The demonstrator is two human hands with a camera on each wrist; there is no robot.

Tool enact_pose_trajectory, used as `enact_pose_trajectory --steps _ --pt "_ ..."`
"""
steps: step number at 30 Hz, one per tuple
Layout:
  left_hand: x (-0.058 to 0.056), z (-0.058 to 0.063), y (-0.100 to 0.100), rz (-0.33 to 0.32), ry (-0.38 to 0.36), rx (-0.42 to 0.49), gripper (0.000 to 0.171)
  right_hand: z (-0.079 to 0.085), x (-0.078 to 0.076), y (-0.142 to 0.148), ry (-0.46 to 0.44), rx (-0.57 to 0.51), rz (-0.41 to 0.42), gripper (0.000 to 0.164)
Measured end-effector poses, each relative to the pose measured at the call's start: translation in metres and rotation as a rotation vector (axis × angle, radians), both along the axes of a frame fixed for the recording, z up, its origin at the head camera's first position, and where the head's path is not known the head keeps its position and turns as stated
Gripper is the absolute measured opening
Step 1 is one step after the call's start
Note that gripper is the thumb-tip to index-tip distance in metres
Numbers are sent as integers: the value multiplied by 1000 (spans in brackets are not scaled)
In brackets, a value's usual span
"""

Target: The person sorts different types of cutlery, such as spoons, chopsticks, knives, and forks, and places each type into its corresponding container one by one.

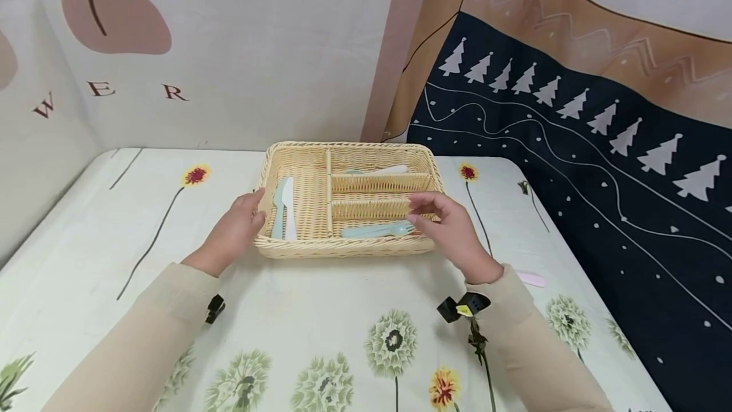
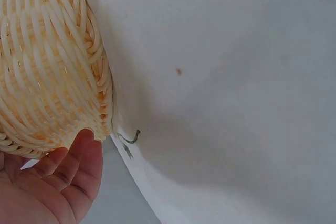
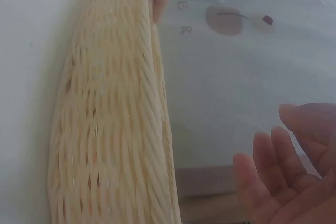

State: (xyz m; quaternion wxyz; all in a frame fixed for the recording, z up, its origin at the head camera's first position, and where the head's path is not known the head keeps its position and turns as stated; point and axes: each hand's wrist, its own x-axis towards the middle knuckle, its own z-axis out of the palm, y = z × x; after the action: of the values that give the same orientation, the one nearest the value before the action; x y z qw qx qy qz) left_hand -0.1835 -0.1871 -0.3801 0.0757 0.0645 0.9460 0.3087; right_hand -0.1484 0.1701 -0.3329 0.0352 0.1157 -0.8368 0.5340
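Observation:
A cream wicker basket (image 1: 343,250) with dividers lies on the table. My left hand (image 1: 233,232) holds its left end: in the left wrist view the fingers (image 2: 86,169) lie against the outer wall, while the thumb is mostly hidden there. Over the right front compartment, my right hand (image 1: 452,229) hovers with thumb and fingers apart, holding nothing. Below it lie light blue forks (image 1: 377,230). The long left compartment has a white knife (image 1: 289,208) beside a light blue utensil (image 1: 277,213). A white utensil (image 1: 391,170) rests in the back right compartment, partly hidden by a divider.
A pink utensil (image 1: 532,279) lies on the flowered tablecloth (image 1: 320,310), partly covered by the right sleeve. A pale printed curtain (image 1: 257,49) hangs behind the table, and a dark cloth with white trees (image 1: 572,177) is to the right.

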Motion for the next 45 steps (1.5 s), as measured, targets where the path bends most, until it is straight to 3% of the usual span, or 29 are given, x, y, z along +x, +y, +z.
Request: enact_pose_trajectory --steps 9,14,25,34,45 --pt "-1 -1 -2 -2 4 14 58 -5 6 39 -29 82 -120 29" --pt "0 0 -1 0 1 18 58 -8 13 62 -66 151 -143 29" --pt "-1 -2 -2 -5 8 10 58 -32 15 110 -121 378 -77 26" --pt "-2 -1 -2 -4 2 11 58 -42 18 129 -190 451 -80 27" --pt "-3 0 -1 -3 -4 2 58 -48 20 154 -287 492 14 21"
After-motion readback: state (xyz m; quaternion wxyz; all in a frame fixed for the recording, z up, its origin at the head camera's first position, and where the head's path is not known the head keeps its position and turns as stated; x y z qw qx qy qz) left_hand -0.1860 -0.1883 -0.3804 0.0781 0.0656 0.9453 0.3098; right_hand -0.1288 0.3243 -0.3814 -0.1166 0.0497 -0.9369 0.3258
